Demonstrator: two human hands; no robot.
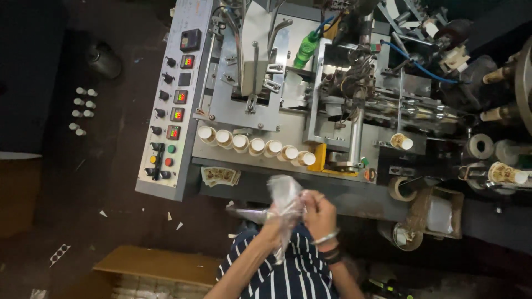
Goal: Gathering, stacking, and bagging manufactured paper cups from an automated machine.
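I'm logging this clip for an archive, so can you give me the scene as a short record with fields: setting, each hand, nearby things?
setting: paper-cup machine seen from above, dark floor
left hand: left hand grips a clear plastic bag
right hand: right hand grips the same bag, bracelets at the wrist
person: striped shirt
on the machine: row of paper cups lying side by side
control panel: knobs, lit displays, coloured buttons
green bottle: standing on the machine top
cardboard box: on the floor, lower left
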